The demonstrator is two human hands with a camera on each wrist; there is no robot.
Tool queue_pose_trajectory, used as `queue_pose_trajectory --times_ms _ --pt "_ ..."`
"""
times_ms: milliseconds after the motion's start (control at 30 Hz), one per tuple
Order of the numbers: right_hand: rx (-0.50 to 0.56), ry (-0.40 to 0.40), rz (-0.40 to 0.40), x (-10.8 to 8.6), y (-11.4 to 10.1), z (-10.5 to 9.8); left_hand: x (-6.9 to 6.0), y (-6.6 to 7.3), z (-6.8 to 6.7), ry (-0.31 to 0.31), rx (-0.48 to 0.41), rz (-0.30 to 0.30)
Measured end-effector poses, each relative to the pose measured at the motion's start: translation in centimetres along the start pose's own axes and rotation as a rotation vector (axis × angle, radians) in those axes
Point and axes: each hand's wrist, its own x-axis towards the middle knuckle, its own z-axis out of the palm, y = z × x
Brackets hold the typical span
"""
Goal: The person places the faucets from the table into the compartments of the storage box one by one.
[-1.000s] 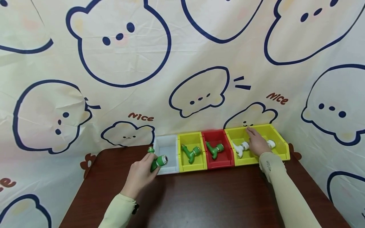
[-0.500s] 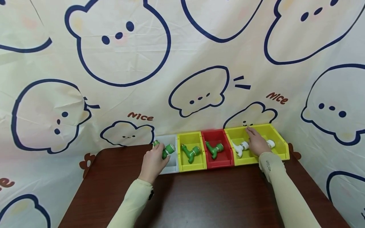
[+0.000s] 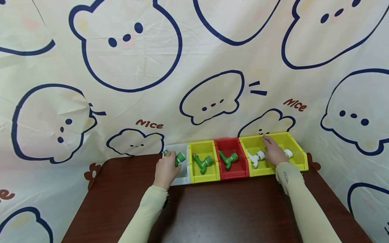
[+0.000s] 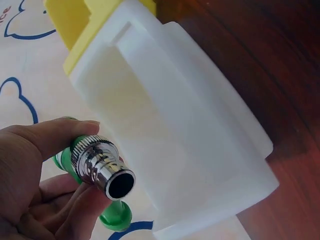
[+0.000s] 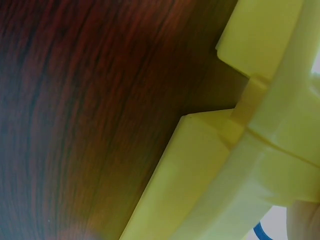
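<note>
My left hand (image 3: 165,171) grips a green tap (image 3: 180,158) above the white bin (image 3: 184,179) at the left end of a row. In the left wrist view, thumb and fingers hold the tap's green body, and its ribbed metal spout (image 4: 107,172) points towards the camera, beside the bin's opening. My right hand (image 3: 275,153) reaches into the large yellow bin (image 3: 296,145) with fingers extended, between one white tap (image 3: 256,159) and another white tap (image 3: 288,153). Anything beneath the palm is hidden; the right wrist view shows mostly the bin's yellow edge (image 5: 210,170).
Between these bins stand a small yellow bin (image 3: 212,177) with a green tap (image 3: 203,164) and a red bin (image 3: 235,174) with another green tap (image 3: 228,160). The row sits at the back of the dark wooden table (image 3: 218,209), against a patterned cloth (image 3: 209,60).
My left hand has carried the green tap right and slightly up, from the white bin's left side to over it, slowing in the last half second. The right hand has stayed still.
</note>
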Motion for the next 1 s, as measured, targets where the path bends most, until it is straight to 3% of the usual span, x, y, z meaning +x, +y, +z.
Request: queue_pose_trajectory --times_ms 367,1000 --pt "0.005 0.011 -0.017 -0.1 0.0 0.1 -0.1 -1.1 1.2 -0.017 0.045 0.008" --pt "0.029 -0.006 -0.012 -0.2 0.0 -0.1 0.3 -0.9 3.1 -0.039 0.087 0.03"
